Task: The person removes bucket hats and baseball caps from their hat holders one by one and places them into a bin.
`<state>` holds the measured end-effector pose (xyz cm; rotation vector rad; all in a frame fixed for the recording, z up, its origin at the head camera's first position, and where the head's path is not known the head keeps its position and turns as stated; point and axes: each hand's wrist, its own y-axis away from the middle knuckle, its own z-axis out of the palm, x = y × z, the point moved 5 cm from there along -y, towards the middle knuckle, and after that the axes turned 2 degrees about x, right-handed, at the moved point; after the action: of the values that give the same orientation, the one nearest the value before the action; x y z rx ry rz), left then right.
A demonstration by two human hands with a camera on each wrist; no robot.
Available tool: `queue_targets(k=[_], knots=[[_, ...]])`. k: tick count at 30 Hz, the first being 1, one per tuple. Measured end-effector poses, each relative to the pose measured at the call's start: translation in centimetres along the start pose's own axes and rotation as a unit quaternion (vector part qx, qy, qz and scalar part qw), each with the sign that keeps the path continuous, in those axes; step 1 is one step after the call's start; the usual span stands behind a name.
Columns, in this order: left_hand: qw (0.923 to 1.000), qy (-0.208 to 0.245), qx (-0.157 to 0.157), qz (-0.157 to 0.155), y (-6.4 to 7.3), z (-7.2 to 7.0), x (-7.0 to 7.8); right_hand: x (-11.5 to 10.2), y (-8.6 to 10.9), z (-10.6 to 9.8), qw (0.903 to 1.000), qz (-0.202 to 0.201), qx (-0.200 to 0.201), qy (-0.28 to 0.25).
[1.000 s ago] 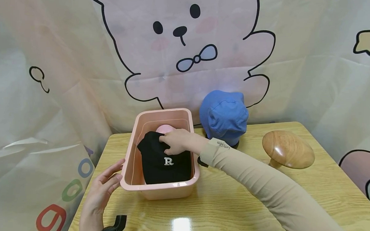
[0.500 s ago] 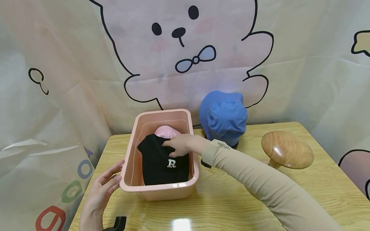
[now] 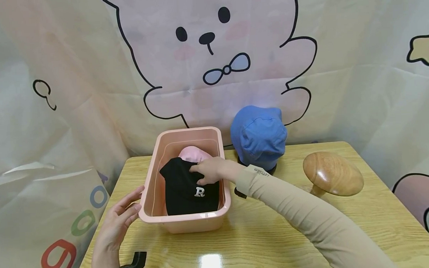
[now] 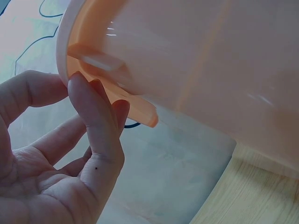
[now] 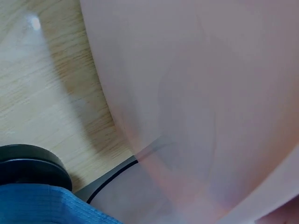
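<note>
A pink plastic bin (image 3: pixel 183 218) stands on the wooden table. Thumb and fingers of my left hand (image 3: pixel 115 224) pinch its left rim; the left wrist view shows the fingertips at the bin's edge (image 4: pixel 63 42). Inside lies a black cap (image 3: pixel 188 202) with a white letter R, its brim toward me. My right hand (image 3: pixel 213 170) reaches over the right rim, fingers and thumb bent onto the cap's crown. Behind the cap a pink rounded fabric item (image 3: pixel 194 153) shows, partly covered. In the right wrist view the bin's wall (image 5: pixel 187 93) hides nearly all of that hand.
A blue cap (image 3: pixel 260 138) sits on a dark stand close behind the bin's right side. Farther right stands a mushroom-shaped wooden stand (image 3: pixel 333 173), beyond my right forearm. A printed cloth (image 3: pixel 213 98) hangs along the table's back edge.
My right hand has shifted slightly right and toward me, and the black cap has moved with it. More of the pink item shows. The left hand keeps its place.
</note>
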<state>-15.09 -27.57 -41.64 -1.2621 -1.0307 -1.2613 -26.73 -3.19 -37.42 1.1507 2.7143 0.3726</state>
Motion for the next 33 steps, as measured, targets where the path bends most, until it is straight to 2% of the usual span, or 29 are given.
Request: queue_targets(k=[8, 18, 25, 33], knots=[[0.9999, -0.005, 0.009, -0.006, 0.0, 0.0, 0.0, 0.4, 0.9, -0.9, 0.9959, -0.030, 0.085, -0.010], [0.9998, -0.012, 0.013, -0.010, -0.1, 0.0, -0.1, 1.3, 2.6, -2.7, 0.9832, -0.061, 0.170, -0.030], [0.9996, -0.009, 0.021, -0.015, -0.1, 0.0, -0.1, 2.2, 3.6, -3.9, 0.9784, -0.049, 0.198, -0.032], [0.9997, -0.011, 0.020, -0.013, -0.1, 0.0, -0.1, 2.8, 4.5, -4.6, 0.9716, -0.053, 0.229, -0.026]])
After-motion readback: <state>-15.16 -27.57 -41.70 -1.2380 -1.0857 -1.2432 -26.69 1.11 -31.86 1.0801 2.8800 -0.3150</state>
